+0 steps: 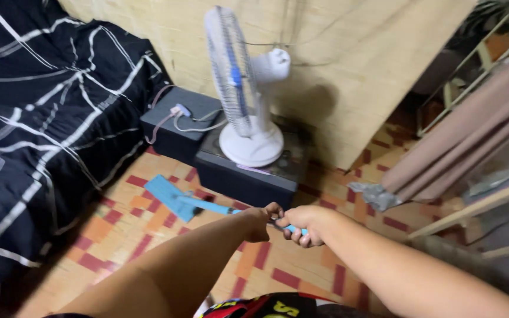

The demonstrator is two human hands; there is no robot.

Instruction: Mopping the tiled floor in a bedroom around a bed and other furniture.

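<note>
Both hands meet on the blue handle of a flat mop (175,199) whose pad lies on the checked floor (148,235) beside the bed (36,129) — left hand (258,222) and right hand (303,225) closed around the pole's near end. The mop looks light and stiff, best gripped along the handle. A white fan (244,88) stands on a dark box (248,179); no containers show any contents.
</note>
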